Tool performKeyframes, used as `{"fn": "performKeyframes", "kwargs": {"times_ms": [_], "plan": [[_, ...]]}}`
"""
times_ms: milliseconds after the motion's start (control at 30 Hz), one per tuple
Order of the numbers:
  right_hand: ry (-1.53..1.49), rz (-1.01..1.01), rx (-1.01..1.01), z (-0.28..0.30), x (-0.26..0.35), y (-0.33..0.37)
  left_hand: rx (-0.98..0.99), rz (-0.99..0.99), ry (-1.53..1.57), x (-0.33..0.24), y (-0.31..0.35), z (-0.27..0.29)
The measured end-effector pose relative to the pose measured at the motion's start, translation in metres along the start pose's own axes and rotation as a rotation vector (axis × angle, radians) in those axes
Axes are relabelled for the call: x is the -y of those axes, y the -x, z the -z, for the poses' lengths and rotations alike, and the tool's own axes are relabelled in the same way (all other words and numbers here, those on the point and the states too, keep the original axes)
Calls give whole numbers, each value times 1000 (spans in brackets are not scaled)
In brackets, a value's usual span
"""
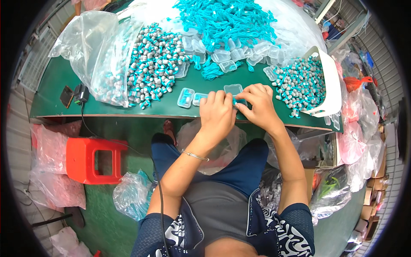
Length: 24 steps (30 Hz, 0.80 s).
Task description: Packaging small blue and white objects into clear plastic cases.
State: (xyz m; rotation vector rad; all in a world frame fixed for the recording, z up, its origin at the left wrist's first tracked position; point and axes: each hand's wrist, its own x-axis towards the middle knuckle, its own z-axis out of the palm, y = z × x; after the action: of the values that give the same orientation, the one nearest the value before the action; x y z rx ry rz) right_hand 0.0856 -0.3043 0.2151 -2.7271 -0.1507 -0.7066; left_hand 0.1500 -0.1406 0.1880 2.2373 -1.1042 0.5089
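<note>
Close to the table's near edge, a small clear plastic case [233, 89] lies with its lid raised, and something teal shows inside it. My left hand [217, 112] has its fingers bent and pressed together at the case's left side. From the right, my right hand [260, 106] closes thumb and fingers at the case's front, partly covering it. Left of my hands lie two more clear cases, a filled one [185, 97] and another [199, 99], with teal and pale contents. Grey-and-teal earplug-like pieces [156, 60] form a heap at the left.
A white basket [332, 85] lies tipped at the right, spilling similar pieces [302, 83]. Teal cords [227, 21] are piled at the back, above several empty cases [220, 55]. A clear bag [87, 43] and a black device [81, 93] are at left. A red stool [72, 160] is below.
</note>
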Motion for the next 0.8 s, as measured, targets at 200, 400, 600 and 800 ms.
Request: {"fn": "performKeyframes", "kwargs": {"times_ms": [200, 400, 600, 800], "plan": [[59, 33, 44, -2, 1, -2, 37, -7, 3, 5, -4, -1], [103, 108, 12, -3, 8, 2, 31, -10, 29, 8, -2, -1], [43, 36, -105, -14, 0, 13, 44, -5, 26, 8, -3, -2], [-25, -61, -105, -14, -1, 14, 41, -1, 20, 7, -2, -2]]}}
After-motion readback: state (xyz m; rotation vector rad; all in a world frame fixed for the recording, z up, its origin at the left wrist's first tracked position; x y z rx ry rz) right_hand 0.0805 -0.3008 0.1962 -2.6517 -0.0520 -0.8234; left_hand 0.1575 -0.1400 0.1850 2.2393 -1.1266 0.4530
